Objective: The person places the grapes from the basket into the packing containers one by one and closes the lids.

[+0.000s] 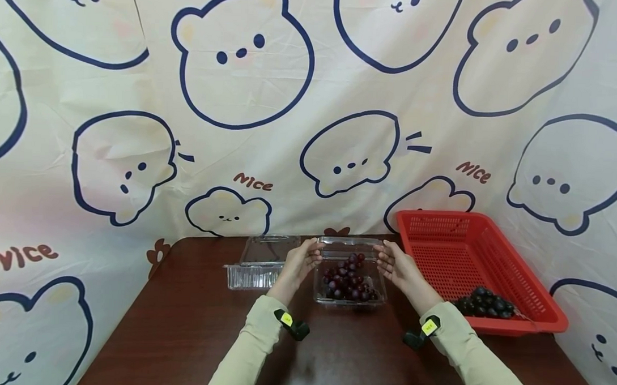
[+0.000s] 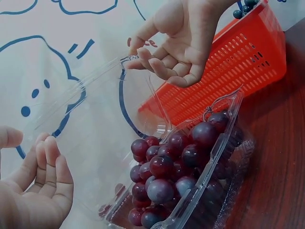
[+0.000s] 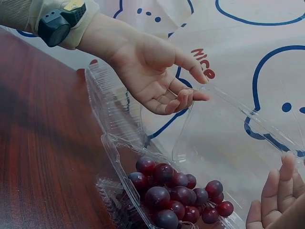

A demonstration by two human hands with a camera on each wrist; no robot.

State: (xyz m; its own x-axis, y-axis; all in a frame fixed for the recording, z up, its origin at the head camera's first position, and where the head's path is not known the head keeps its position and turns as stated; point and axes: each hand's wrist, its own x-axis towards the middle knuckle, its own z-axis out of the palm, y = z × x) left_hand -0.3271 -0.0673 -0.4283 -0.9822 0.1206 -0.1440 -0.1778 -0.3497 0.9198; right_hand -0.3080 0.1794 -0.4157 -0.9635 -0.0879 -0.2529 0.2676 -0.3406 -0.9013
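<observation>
A clear plastic clamshell box (image 1: 321,299) stands on the table with a bunch of dark red grapes (image 1: 350,282) inside. Its hinged transparent lid (image 1: 349,241) is raised, tilted up behind the grapes. At the lid's left corner, my left hand (image 1: 302,261) pinches the edge between thumb and index finger. My right hand (image 1: 395,264) grips the opposite corner in the same way, its other fingers loosely curled. Both hands are above the grapes and apart from them, as the left wrist view and right wrist view show.
Left of the grape box is another clear clamshell box (image 1: 254,277), its lid raised. A red perforated basket (image 1: 451,248) stands at the right with a bunch of black grapes (image 1: 485,303) in its near end. Behind the brown table (image 1: 181,324) hangs a cartoon-printed cloth (image 1: 238,156).
</observation>
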